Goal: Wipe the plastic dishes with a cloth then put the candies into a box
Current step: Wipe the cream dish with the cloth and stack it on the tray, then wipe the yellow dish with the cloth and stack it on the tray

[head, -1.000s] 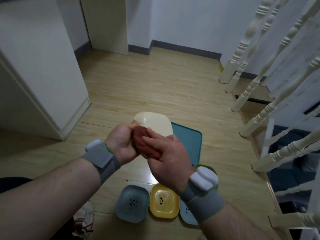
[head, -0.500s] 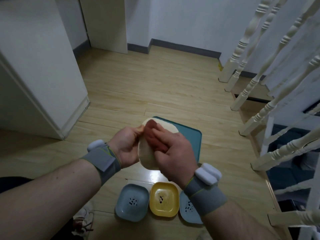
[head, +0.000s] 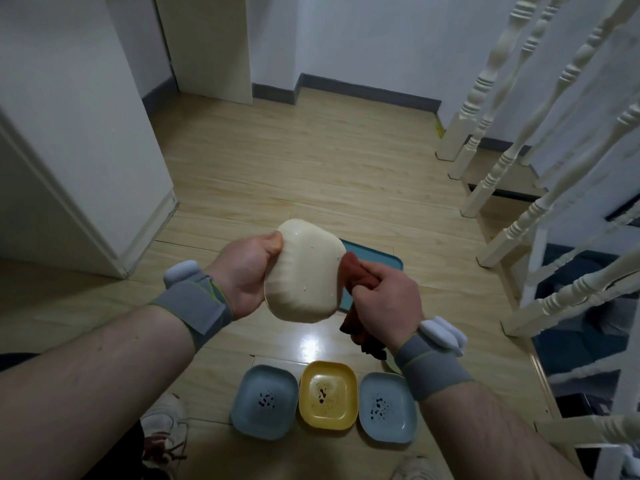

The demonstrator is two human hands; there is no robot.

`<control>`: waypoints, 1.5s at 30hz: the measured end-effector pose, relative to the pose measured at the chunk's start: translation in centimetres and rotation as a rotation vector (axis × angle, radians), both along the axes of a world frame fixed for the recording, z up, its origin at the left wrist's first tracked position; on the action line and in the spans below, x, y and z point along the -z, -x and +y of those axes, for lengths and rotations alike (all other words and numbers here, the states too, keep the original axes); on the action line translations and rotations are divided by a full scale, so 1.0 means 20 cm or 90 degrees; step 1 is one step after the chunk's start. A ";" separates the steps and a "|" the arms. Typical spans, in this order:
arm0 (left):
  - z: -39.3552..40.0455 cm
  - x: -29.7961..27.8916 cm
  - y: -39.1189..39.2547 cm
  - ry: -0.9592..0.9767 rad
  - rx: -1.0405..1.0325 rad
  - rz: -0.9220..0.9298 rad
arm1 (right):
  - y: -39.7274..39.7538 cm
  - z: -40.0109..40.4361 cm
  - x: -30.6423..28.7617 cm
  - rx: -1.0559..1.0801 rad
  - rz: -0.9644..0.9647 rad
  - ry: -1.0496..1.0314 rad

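A person's left hand grips a cream dish mid-wipe while the right hand clutches a red cloth at its rim; three spotted dishes probably come next.

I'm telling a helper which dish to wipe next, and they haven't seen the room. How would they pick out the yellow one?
Look down at the wooden floor, close to the person's feet, where three small rounded-square plastic dishes sit in a row. The yellow plastic dish is the middle one, between the left blue plastic dish and the right blue plastic dish. It is the only yellow dish there, with dark specks inside.
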State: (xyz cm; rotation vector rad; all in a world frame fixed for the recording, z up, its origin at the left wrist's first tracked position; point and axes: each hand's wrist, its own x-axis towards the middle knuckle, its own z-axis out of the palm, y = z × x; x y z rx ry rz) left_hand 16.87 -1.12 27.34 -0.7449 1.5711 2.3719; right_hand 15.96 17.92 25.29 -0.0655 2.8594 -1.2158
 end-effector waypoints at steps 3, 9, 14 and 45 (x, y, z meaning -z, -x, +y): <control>-0.01 0.07 0.04 0.260 0.024 0.072 | 0.05 0.02 0.01 0.041 -0.070 0.041; -0.06 0.40 0.20 0.689 0.178 0.118 | 0.23 0.05 0.15 0.084 -0.204 0.105; -0.02 0.76 0.48 0.840 0.307 0.140 | 0.41 0.07 0.38 0.144 -0.281 0.205; 0.05 1.83 1.09 1.073 0.760 0.028 | 0.72 0.16 1.09 0.353 -0.380 0.497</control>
